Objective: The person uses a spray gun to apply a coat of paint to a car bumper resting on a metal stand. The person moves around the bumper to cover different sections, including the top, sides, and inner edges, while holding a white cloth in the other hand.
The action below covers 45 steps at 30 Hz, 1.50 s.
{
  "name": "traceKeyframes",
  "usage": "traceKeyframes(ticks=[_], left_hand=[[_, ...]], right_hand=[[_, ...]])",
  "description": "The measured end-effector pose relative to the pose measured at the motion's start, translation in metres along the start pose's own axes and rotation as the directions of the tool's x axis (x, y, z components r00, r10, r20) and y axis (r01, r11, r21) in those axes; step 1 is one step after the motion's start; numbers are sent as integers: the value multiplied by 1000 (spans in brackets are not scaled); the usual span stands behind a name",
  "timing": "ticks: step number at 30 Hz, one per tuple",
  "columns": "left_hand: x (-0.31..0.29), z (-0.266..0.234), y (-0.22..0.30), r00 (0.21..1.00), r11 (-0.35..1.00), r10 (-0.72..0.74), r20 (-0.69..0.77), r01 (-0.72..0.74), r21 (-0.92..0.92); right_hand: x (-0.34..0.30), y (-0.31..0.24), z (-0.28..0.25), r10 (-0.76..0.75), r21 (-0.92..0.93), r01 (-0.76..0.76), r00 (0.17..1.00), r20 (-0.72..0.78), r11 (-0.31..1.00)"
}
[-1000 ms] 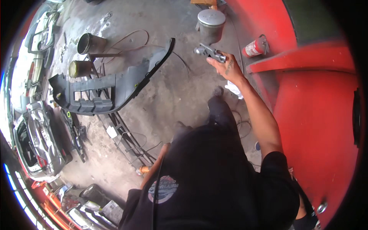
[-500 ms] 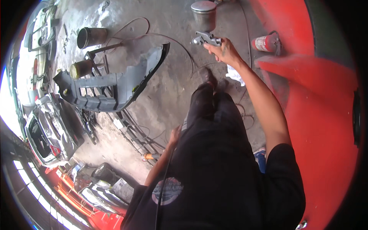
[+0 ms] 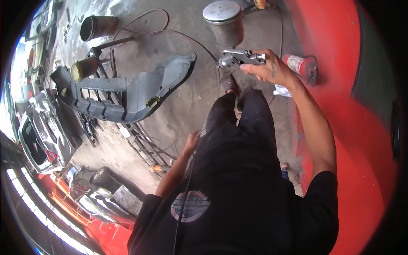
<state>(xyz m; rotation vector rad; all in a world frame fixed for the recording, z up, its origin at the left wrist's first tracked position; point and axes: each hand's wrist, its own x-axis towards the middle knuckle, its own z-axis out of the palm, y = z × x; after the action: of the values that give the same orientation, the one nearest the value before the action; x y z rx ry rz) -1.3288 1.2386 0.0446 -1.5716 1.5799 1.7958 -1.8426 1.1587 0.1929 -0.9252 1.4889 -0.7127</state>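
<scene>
My right hand (image 3: 274,70) is closed round a silver spray gun (image 3: 240,58), out in front of me. A metal paint cup (image 3: 227,27) with a lid sits on top of the gun, its walls smeared with grey. At my left thigh hangs my left hand (image 3: 192,142), against the dark trousers; its fingers are mostly hidden. To the left a grey car bumper (image 3: 140,91) rests across a dark metal stand (image 3: 148,146), apart from both hands.
Left of the gun are a dark bucket (image 3: 100,27) and a yellowish can (image 3: 84,69). A hose (image 3: 182,34) winds over the concrete floor. A red fire extinguisher (image 3: 301,66) stands by the large red body panel (image 3: 352,140) at right. Car parts (image 3: 49,127) line the far left.
My right hand has brought the spray gun closer and a little to the right, and the gun looks turned. The view has shifted, and my legs have moved in a step.
</scene>
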Motion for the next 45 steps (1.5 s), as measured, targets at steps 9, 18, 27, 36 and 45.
traceKeyframes(ticks=[9, 18, 27, 36, 45], left_hand=[[7, 27, 55, 977, 968, -199, -73, 184, -171], [9, 125, 113, 913, 912, -316, -257, 217, -349], [73, 150, 201, 874, 870, -377, -305, 222, -441], [143, 115, 279, 835, 821, -337, -434, 35, -570], [209, 108, 246, 853, 771, -170, -494, -197, -605]], right_hand=[[166, 51, -24, -24, -212, 33, 999, 46, 977], [233, 34, -60, -68, -335, 136, 975, 209, 932], [205, -105, -137, -115, -308, 333, 824, 555, 891], [248, -251, -162, -221, -277, 468, 759, 612, 839], [322, -372, -185, -311, -322, 517, 798, 516, 793]])
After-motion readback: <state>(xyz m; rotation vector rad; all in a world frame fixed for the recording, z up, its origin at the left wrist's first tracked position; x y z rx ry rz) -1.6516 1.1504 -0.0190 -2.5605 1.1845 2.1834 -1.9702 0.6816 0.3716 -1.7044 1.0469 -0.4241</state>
